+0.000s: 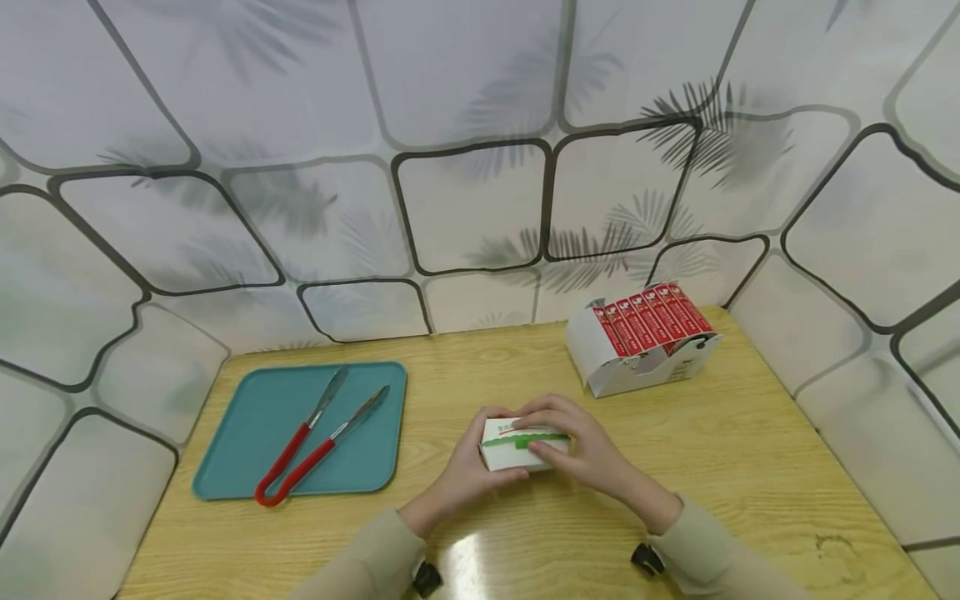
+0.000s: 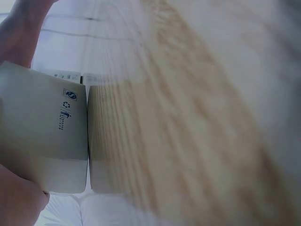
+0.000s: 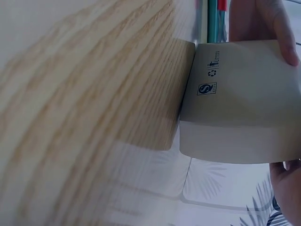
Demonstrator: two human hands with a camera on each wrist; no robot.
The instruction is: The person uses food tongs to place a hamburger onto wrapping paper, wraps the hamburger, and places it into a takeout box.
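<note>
White carton (image 1: 519,442), green band, both hands gripping.

Both arms wear long beige sleeves of soft, plain cloth, each ending in a snug cuff at the wrist. A small black device sits under each wrist, just behind the cuff. The left hand (image 1: 461,475) and right hand (image 1: 581,450) are bare, without rings or gloves.
</note>
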